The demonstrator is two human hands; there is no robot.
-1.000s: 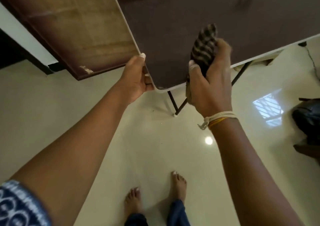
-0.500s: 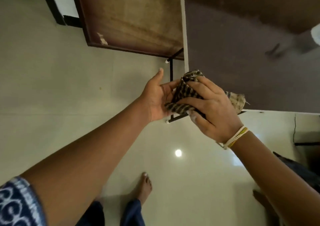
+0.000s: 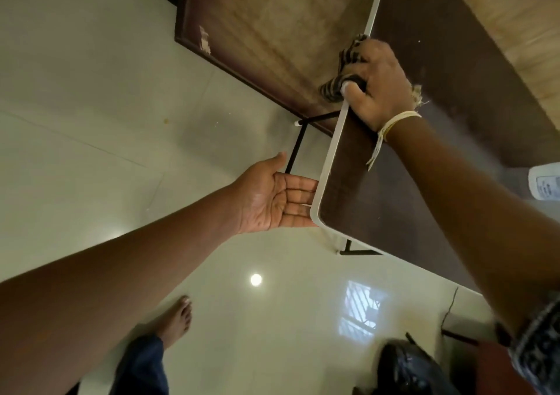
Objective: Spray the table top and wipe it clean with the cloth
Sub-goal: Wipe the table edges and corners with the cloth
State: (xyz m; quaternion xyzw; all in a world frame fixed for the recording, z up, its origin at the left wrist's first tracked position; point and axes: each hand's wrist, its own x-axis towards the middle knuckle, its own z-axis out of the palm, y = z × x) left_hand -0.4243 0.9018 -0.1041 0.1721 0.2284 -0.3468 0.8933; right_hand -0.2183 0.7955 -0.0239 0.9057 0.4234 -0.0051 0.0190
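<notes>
The dark brown table top point(image 3: 424, 140) with a white rim runs from the near corner up to the top of the view. My right hand point(image 3: 378, 85) presses a checked cloth point(image 3: 348, 61) against the table's left white edge, with the cloth wrapped over the rim. My left hand point(image 3: 272, 197) is palm up with its fingers apart, and the fingertips reach under the table's near corner. A white spray bottle point(image 3: 545, 182) lies or stands on the table at the right edge of the view, only partly visible.
A second, lighter brown wooden table point(image 3: 272, 31) stands right beside the left edge. Black table legs point(image 3: 295, 149) show underneath. The glossy pale tiled floor point(image 3: 106, 122) spreads left and below. My bare foot point(image 3: 177, 322) is near; a dark bag point(image 3: 409, 367) lies at the bottom right.
My right hand took the cloth away from my left hand and moved it up along the table's left edge. My left hand let go of it and went under the near corner.
</notes>
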